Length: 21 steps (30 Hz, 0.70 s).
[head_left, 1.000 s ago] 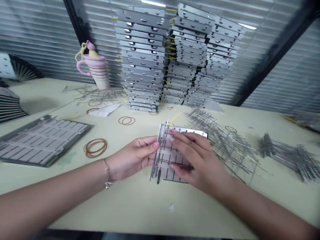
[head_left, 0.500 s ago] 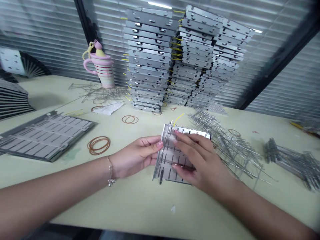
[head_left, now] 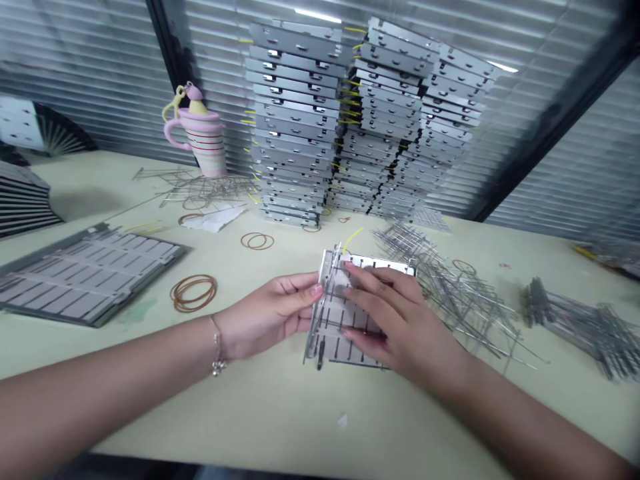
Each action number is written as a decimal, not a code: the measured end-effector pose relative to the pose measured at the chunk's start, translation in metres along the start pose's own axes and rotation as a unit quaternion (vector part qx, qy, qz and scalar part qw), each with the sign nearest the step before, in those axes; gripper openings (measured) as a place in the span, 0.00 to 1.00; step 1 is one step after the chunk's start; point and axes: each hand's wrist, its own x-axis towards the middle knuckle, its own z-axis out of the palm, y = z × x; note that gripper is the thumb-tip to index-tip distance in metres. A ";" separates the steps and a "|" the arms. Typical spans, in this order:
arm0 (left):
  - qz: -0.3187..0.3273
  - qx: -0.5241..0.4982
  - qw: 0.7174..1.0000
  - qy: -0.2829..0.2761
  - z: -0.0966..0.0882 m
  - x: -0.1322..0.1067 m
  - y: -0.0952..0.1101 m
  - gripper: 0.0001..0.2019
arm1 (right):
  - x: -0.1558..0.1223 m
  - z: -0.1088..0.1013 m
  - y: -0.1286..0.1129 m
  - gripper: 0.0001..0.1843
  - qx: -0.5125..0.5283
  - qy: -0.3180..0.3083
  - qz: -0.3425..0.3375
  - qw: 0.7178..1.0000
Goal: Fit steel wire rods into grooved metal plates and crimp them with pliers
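Observation:
My left hand (head_left: pixel 280 308) pinches the left edge of a slotted metal panel (head_left: pixel 333 327), thumb on top and fingers behind. The panel is tilted, with pale strips and dark slots on its face. Along its left side lie thin metal rods (head_left: pixel 331 283), and a yellow tie (head_left: pixel 353 239) sticks up from its top corner. My right hand (head_left: pixel 405 313) grips the panel from the right, its fingers bent over the face and the thumb low. That hand hides much of the panel's right part; whether a rod is under the fingers I cannot tell.
Tall stacks of metal panels (head_left: pixel 295 120) stand at the back beside a striped mug (head_left: pixel 207 143). Loose metal rods (head_left: pixel 465 300) lie to the right, with bundled rods (head_left: pixel 575 327) further out. At left are another slotted panel (head_left: pixel 90 273) and brown rubber bands (head_left: pixel 194 293).
The whole view has shifted slightly. Both hands keep their places on the panel; the right fingers have moved very little across its face.

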 end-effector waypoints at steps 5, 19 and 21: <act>0.007 0.006 1.000 0.010 0.001 0.000 -0.001 0.16 | -0.001 -0.001 -0.002 0.22 0.009 -0.024 -0.021 0.999; 0.081 0.294 0.951 0.048 0.009 -0.003 0.000 0.16 | 0.002 0.001 -0.005 0.18 -0.016 -0.021 -0.017 1.000; 0.121 0.451 0.877 0.112 0.015 -0.006 0.003 0.15 | 0.005 0.002 -0.014 0.15 -0.033 -0.020 -0.011 0.999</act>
